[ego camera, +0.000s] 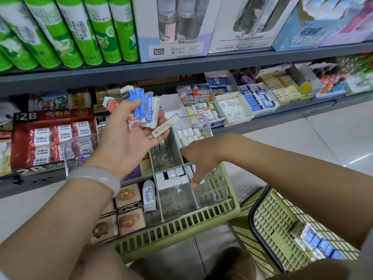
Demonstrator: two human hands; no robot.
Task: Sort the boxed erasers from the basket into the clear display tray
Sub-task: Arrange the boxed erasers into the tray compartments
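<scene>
Left hand (129,128) raised palm up, fingers curled loosely around a bunch of boxed erasers (139,107); right hand (198,161) reaching down into clear tray (220,190), fingertips on white erasers (173,176), grip unclear; tray resting on green basket (181,223); second basket (282,229) at right with blue boxes (319,243)

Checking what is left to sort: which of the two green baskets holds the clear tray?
The left basket: the clear tray sits inside it, while the right basket holds only loose blue-and-white boxed erasers.
</scene>
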